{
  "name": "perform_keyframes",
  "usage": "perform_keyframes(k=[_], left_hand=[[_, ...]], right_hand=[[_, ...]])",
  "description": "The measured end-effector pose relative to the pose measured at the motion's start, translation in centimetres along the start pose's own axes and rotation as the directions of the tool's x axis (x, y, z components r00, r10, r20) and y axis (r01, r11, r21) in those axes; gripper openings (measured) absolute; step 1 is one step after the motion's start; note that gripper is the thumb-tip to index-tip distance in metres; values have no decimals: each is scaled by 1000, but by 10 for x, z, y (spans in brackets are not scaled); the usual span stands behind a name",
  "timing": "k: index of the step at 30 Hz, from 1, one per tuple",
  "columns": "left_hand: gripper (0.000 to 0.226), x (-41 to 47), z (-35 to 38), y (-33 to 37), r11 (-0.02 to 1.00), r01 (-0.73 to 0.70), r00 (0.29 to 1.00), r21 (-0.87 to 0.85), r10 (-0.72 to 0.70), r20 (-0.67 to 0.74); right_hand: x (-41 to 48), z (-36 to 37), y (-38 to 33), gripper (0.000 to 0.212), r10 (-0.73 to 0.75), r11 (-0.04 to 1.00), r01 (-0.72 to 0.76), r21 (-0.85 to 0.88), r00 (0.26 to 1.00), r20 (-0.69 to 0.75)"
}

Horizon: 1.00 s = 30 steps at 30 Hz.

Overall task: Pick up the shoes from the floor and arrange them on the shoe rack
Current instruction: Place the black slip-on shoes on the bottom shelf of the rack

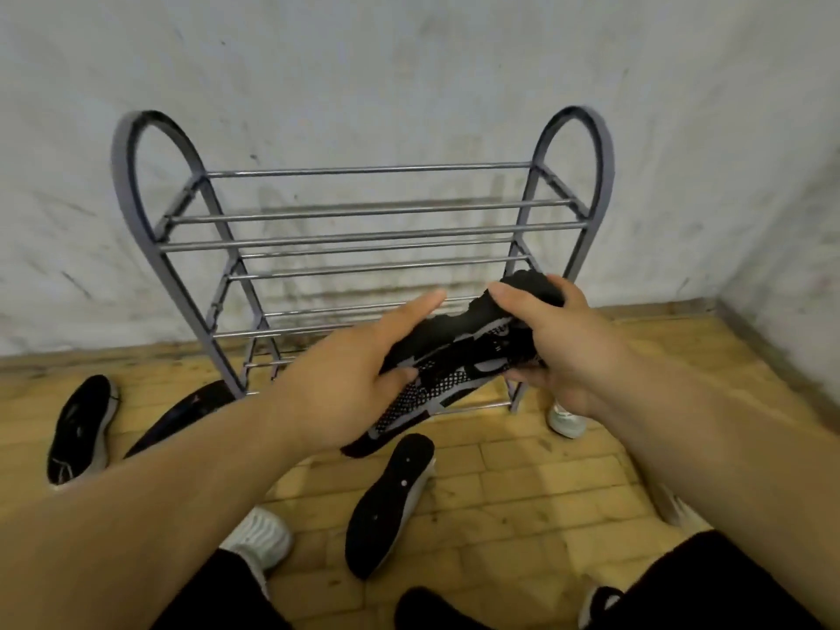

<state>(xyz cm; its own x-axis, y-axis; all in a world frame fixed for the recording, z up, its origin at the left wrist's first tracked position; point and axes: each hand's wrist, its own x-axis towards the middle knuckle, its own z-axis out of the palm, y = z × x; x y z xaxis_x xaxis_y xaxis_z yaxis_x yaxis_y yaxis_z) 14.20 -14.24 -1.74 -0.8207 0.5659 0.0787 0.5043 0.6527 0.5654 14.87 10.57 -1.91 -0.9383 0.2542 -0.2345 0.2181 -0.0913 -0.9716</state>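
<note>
Both my hands hold a black and grey knit sneaker (447, 356) in the air in front of the grey metal shoe rack (363, 241). My left hand (354, 370) grips its toe half, with the forefinger stretched along the sole. My right hand (552, 338) grips the heel end. The rack stands against the wall with bare rails on every tier. On the floor lie a black slip-on shoe (82, 429) at the left, a second black shoe (182, 416) beside the rack's left leg, and a black shoe with a white sole (391, 502) in the middle.
A white shoe (261, 536) lies near my left knee. A pale shoe (563, 418) shows under my right hand by the rack's right leg. Another dark shoe (600, 604) sits at the bottom edge. White walls meet in a corner at right; the floor is yellow tile.
</note>
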Motion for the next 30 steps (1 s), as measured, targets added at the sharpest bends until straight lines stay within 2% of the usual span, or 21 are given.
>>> perform_keyframes(k=[1,3,5,7,10,13,15,18,20,23,25,27,30], left_hand=[[75,-1,-4,-1,1000,8,1000,2,-8,-4],[68,-4,-14,-6,998,27,1000,-55,-28,-9],[64,-8,-26,-14,983,46,998,-179,-51,-26],[60,-14,-41,-23,955,88,995,-285,-98,-19],[58,-23,-60,-41,877,167,985,-450,-169,36],[51,-30,-72,-58,823,234,966,-518,-259,24],[47,-33,-74,-65,827,263,950,-496,-311,-14],[48,-34,-78,-66,867,297,937,-399,-345,-51],[69,-35,-80,-65,910,309,946,-277,-323,-4],[106,-35,-80,-62,963,267,954,-33,-259,151],[118,-33,-75,-62,972,203,950,119,-225,215],[117,-31,-71,-63,971,177,944,162,-214,251],[108,-33,-71,-61,980,159,954,123,-184,236]], right_hand=[[-4,2,0,87,-11,1000,11,-5,1000,8],[-13,5,-4,89,-78,988,82,-127,996,37],[-16,5,-8,92,-188,919,210,-332,977,99],[-23,10,-10,86,-291,821,343,-457,939,182],[-31,17,-11,88,-386,720,474,-508,881,275],[-34,25,-11,98,-383,659,550,-514,833,400],[-33,30,-5,98,-363,593,583,-556,809,462],[-29,36,1,95,-328,572,544,-614,838,436],[-25,38,3,98,-309,542,526,-656,850,427],[-20,41,5,103,-308,498,523,-692,852,423],[-20,42,4,104,-293,514,505,-693,863,412],[-20,42,0,103,-257,532,486,-694,873,414],[-26,38,-5,102,-196,494,515,-701,851,488]])
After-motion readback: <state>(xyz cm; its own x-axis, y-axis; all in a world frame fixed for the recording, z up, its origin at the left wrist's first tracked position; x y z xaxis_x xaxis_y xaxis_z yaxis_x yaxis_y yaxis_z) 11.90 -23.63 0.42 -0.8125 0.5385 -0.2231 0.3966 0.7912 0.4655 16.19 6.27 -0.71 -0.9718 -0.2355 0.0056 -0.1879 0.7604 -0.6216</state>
